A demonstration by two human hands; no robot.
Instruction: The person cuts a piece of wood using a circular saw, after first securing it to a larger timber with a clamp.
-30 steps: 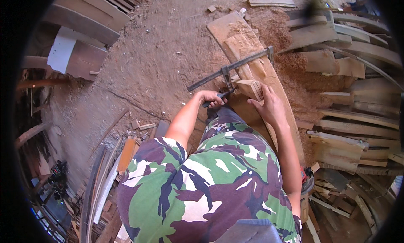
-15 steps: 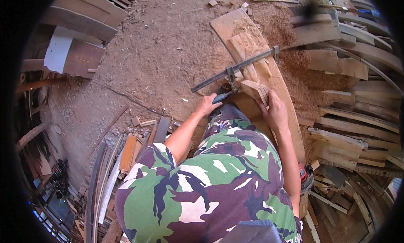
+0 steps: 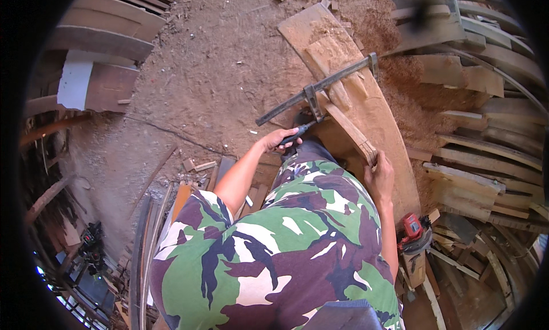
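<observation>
A metal bar clamp lies across a long wooden plank bench, with small wood pieces under its bar. Its dark screw handle is gripped by my left hand, fingers wrapped round it. To the right, my right hand pinches the near end of a narrow wood piece. That piece slants away from me, and its far end lies by the clamp's sliding jaw. Whether the jaw presses on it, I cannot tell.
A red and black power tool stands right of my right forearm. Stacked boards fill the right side, and more boards lie at the left. Sawdust covers ground by the bench. A dark cable crosses the floor.
My right hand has come nearer my body with the wood piece's near end, and the piece now shows more of its length. My left hand stays round the clamp handle, slightly shifted.
</observation>
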